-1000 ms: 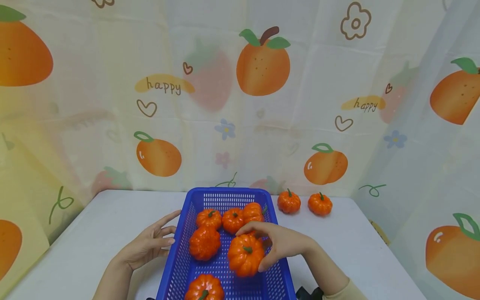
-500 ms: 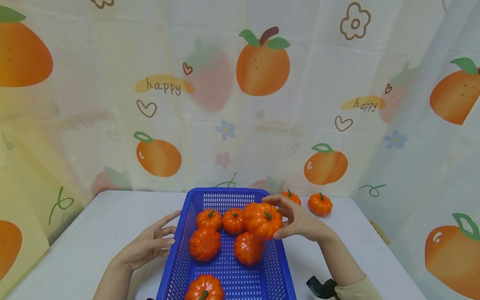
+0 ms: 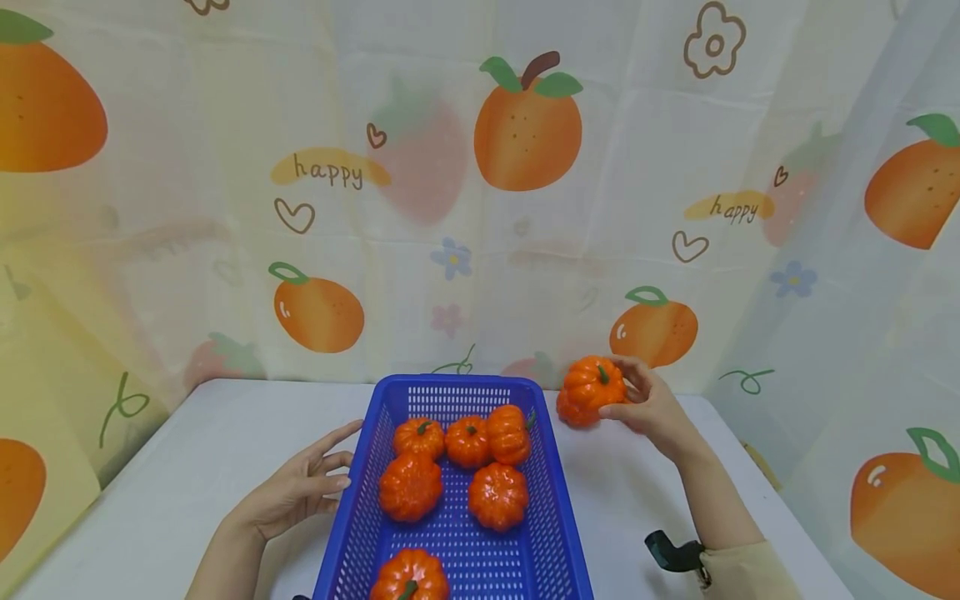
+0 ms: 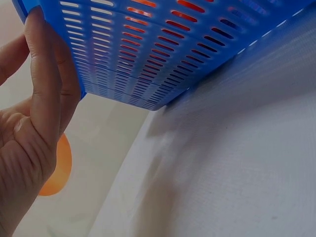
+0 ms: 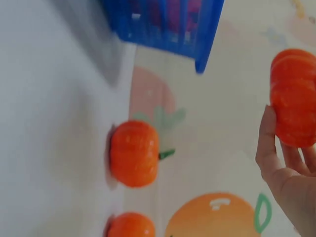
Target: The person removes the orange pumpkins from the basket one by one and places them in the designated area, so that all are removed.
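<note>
My right hand [image 3: 660,417] pinches a small orange toy pumpkin [image 3: 592,379] with a green stem, beyond the basket's far right corner. In the right wrist view this pumpkin [image 5: 294,98] is raised off the table between thumb and fingertips. It overlaps a pumpkin standing on the table [image 5: 134,154]; a second table pumpkin [image 5: 131,227] is mostly hidden behind the hand in the head view. My left hand [image 3: 292,492] rests with loosely extended fingers against the left rim of the blue plastic basket [image 3: 480,571]. Several pumpkins [image 3: 411,487] lie inside the basket.
The white table [image 3: 172,500] ends at a curtain [image 3: 525,250] printed with oranges and strawberries. A dark device [image 3: 672,552] is strapped at the right wrist, by the beige sleeve [image 3: 750,571].
The right hand has carried the pumpkin from inside the basket, over its right rim, to the far right of the table. My left hand and the basket stay put.
</note>
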The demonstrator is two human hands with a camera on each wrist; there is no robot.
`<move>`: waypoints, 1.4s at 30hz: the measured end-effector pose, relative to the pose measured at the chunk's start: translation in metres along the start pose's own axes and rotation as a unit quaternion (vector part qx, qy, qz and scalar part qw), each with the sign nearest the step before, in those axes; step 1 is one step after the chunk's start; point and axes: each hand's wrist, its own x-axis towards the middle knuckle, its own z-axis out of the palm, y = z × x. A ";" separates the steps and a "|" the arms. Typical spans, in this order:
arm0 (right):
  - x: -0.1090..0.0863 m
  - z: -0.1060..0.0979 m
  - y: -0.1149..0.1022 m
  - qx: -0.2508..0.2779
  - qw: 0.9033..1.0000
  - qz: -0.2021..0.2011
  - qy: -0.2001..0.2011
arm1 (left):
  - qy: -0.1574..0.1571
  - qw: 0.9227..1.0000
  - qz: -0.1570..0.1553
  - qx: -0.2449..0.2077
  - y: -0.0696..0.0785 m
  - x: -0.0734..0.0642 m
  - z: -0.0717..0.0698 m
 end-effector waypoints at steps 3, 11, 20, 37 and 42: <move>0.000 -0.009 0.003 0.003 0.999 0.026 0.035 | 0.003 1.000 -0.005 -0.001 0.001 0.000 0.001; 0.002 -0.036 0.015 0.034 0.985 0.090 0.144 | 0.009 1.000 -0.013 0.005 0.002 -0.001 0.001; 0.008 -0.061 0.040 0.163 0.933 0.122 0.297 | 0.005 1.000 -0.012 0.003 0.004 -0.001 0.002; 0.002 -0.085 0.095 0.128 0.868 0.221 0.425 | 0.001 1.000 -0.006 0.011 0.005 -0.001 0.002; 0.001 -0.085 0.109 0.108 0.867 0.240 0.422 | 0.002 1.000 -0.009 0.009 0.005 -0.002 0.002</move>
